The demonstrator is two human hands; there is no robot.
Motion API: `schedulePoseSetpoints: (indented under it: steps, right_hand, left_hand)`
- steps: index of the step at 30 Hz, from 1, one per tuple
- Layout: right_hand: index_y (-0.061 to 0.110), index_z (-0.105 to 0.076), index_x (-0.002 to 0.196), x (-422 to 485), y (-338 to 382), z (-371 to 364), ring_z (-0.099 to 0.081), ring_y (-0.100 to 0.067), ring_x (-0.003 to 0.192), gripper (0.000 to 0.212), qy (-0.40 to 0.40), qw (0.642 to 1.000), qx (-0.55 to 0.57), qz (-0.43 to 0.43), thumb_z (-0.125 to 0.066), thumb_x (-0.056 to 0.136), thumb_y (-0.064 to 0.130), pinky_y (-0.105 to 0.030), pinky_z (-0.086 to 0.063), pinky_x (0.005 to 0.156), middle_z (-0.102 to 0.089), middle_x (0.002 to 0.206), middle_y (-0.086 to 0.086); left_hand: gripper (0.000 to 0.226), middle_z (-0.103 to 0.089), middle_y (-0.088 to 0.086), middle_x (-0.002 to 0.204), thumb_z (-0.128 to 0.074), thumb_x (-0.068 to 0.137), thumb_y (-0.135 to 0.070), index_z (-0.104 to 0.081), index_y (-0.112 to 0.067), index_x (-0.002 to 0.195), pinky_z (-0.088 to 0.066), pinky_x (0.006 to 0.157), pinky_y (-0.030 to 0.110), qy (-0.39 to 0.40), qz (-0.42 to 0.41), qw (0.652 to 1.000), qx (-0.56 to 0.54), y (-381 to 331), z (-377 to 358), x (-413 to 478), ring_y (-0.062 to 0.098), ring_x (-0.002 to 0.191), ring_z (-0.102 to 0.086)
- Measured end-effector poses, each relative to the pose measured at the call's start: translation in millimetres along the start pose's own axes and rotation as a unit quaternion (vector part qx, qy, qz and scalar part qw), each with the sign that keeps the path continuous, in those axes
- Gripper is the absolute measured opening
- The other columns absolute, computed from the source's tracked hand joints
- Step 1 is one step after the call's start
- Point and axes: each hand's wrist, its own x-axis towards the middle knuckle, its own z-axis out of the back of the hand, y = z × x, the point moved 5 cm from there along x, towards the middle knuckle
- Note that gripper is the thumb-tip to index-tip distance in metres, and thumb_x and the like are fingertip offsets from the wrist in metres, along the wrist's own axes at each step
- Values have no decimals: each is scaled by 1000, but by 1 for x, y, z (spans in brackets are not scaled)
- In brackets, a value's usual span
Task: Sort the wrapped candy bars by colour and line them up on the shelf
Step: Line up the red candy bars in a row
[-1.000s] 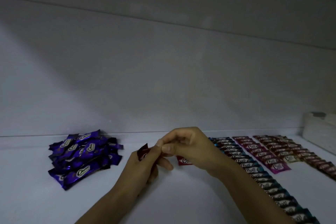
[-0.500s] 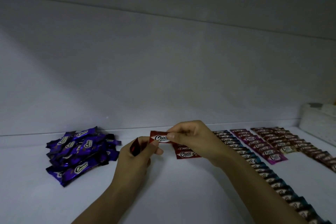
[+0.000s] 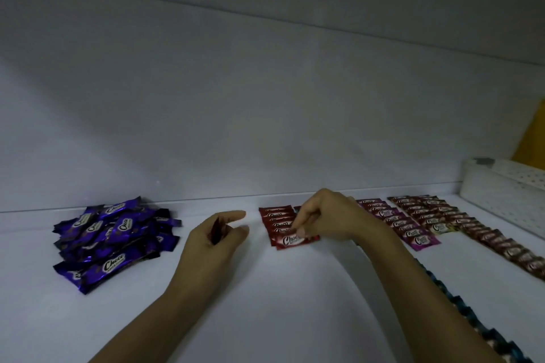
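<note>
A short row of red candy bars (image 3: pixel 277 219) lies on the white shelf (image 3: pixel 265 298) near the back wall. My right hand (image 3: pixel 327 216) pinches the nearest red bar (image 3: pixel 292 240) at the front end of that row, and the bar touches the shelf. My left hand (image 3: pixel 213 240) hovers just left of the row with more red bars (image 3: pixel 216 230) held in its palm, forefinger and thumb stretched out. A loose pile of purple bars (image 3: pixel 113 237) sits at the left.
Right of my right arm run rows of teal bars (image 3: pixel 460 303), pink bars (image 3: pixel 395 221) and brown bars (image 3: pixel 483 233). A white perforated basket (image 3: pixel 507 194) stands at the far right against the back wall.
My right hand took a red bar from my left hand, carried it right and lowered it onto the front end of the red row. The left hand stayed left, still holding bars.
</note>
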Motion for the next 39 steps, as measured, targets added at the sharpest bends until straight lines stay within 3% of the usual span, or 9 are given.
schedulePoseSetpoints:
  steps: [7,10,13,19,23,27,34,36,39]
  right_hand:
    - [30,-72,81,13,0,-15,-53,-4,92,10,-39,994,-101,19,-79,73,33,-36,-21,96,-62,77,19]
    - [30,-73,83,14,2,-17,-55,-10,101,11,-55,991,-119,38,-78,74,33,-35,-22,96,-68,91,15]
    - [28,-71,82,14,2,-18,-54,-12,103,10,-57,990,-125,41,-78,75,32,-35,-23,96,-67,91,14]
    - [29,-46,67,12,5,-17,-52,-15,95,32,-28,988,-148,26,-77,74,28,-34,-25,90,-52,85,13]
    - [30,-53,72,4,19,4,-55,-9,86,20,-56,998,-21,29,-70,82,33,-33,-35,91,-56,80,17]
    - [25,-64,85,-16,39,-2,-58,4,59,30,-67,961,262,58,-45,95,46,-18,-48,66,-60,69,12]
    - [13,-69,75,-40,34,-32,-55,-7,59,17,-60,889,449,69,-61,90,13,-16,-46,58,-60,62,3]
    - [7,-70,94,-35,33,-37,-58,-14,60,20,-38,846,531,34,-53,94,18,-22,-49,61,-66,69,-3]
    - [7,-67,110,-34,34,-38,-65,-19,66,50,17,792,610,16,-47,91,49,-33,-49,74,-72,88,-12]
  left_hand:
    - [30,-65,5,101,-38,102,-21,-58,-10,121,-50,62,13,-44,41,997,-44,8,1,7,17,84,-61]
    - [34,-67,6,110,-38,100,-27,-50,-21,132,-53,66,22,-30,30,991,-128,4,0,4,20,89,-67]
    - [32,-71,1,101,-41,98,-31,-48,-35,129,-58,60,31,-11,24,990,-142,-1,0,3,23,75,-70]
    - [16,-69,-5,69,-56,93,-24,-56,-15,107,-40,40,13,-34,16,999,-26,0,2,2,0,42,-50]
    - [13,-66,-6,59,-61,91,-20,-68,-9,91,-38,39,11,-14,-10,1000,-25,-8,1,-1,-1,38,-45]
    - [16,-60,-11,47,-63,89,-17,-70,-5,80,-32,40,7,36,-36,998,-44,-16,-3,-6,-2,36,-41]
    - [19,-66,-10,62,-67,87,-12,-73,-21,70,-38,53,3,59,-122,991,-3,-23,-5,-15,-5,53,-54]
    - [18,-70,-14,74,-67,87,-12,-76,-27,84,-44,59,8,-7,-259,958,127,-34,3,-20,-4,63,-59]
    - [24,-69,-5,83,-58,80,-18,-77,-18,95,-47,45,22,-58,-471,802,362,-53,4,-30,9,59,-61]
